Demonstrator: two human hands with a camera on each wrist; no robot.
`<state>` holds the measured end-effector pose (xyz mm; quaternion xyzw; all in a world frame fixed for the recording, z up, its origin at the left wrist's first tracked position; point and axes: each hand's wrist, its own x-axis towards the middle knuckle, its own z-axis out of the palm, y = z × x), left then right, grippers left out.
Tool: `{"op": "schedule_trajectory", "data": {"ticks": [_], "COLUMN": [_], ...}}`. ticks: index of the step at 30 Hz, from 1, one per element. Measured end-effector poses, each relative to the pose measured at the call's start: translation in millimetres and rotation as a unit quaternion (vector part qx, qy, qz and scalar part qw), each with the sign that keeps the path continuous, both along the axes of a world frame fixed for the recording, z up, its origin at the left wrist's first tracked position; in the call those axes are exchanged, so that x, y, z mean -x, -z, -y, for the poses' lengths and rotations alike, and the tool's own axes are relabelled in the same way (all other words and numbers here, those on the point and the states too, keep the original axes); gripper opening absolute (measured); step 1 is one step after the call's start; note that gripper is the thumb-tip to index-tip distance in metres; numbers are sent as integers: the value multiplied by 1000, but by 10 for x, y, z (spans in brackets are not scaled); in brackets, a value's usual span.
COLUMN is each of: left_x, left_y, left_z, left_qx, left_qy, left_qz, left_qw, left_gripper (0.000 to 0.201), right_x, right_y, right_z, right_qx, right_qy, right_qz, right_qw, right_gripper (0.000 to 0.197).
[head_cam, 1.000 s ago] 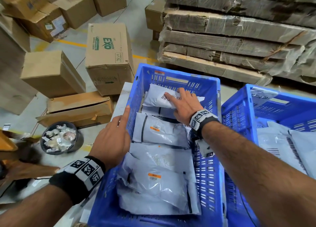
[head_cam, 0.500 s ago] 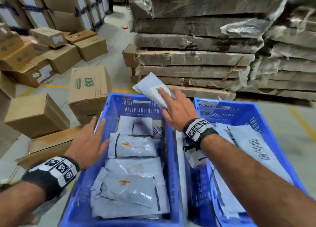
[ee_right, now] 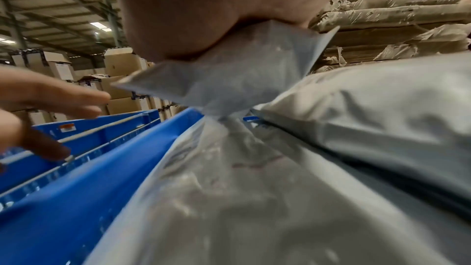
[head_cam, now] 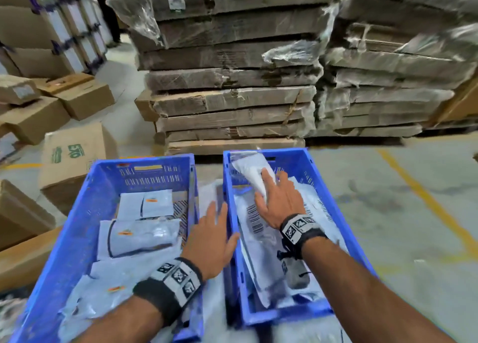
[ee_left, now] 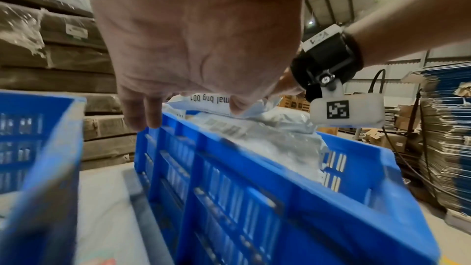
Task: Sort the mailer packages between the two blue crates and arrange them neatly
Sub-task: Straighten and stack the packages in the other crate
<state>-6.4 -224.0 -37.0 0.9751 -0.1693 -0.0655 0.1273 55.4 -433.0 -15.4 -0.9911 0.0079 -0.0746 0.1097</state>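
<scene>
Head view first: we see the left blue slotted plastic crate (head_cam: 77,229) holding flat grey mailer packages with orange stickers (head_cam: 144,236), and the right blue plastic crate (head_cam: 333,192) piled with larger barcoded grey mailers (head_cam: 258,244). Our right hand (head_cam: 278,203) grasps a small white-grey mailer pouch (head_cam: 249,170) over that pile. Our left hand (head_cam: 210,242) hovers with relaxed, spread fingers between the crates.

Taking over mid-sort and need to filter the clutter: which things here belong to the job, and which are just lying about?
Job:
left crate
right crate
white mailer held by right hand
mailers in left crate
left hand, open, between the crates

Lying about:
wrapped cardboard stacks
cardboard boxes
</scene>
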Motion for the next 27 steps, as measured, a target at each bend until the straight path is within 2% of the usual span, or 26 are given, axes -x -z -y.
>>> {"op": "schedule_trajectory", "data": {"ticks": [3, 6, 11, 16, 18, 21, 24, 27], "left_x": [176, 333, 522, 578, 578, 543, 486, 366], "left_y": [190, 297, 320, 267, 240, 240, 165, 47], "left_z": [294, 454, 573, 595, 593, 563, 520, 432], "left_qx": [-16, -49, -62, -70, -80, -101, -71, -28], "left_qy": [-17, -47, -68, -71, -71, -60, -63, -65], "left_qz": [-49, -74, -64, -70, -66, -47, -23, 7], "left_qw": [999, 995, 994, 993, 992, 992, 995, 997], "left_gripper": [99, 83, 86, 84, 83, 82, 98, 95], "right_x": [189, 315, 376, 347, 329, 291, 251, 200], "right_y": [128, 227, 375, 355, 309, 231, 136, 8], "right_z": [92, 150, 185, 150, 151, 189, 203, 125], "right_qx": [1, -6, 39, 83, 98, 103, 58, 18], "right_qy": [-7, -16, -49, -56, -69, -100, -124, -135], "right_qz": [-47, -65, -83, -121, -103, -26, 36, 72], "right_qw": [999, 998, 995, 988, 987, 989, 990, 988], "right_gripper": [67, 70, 90, 80, 82, 80, 77, 72]}}
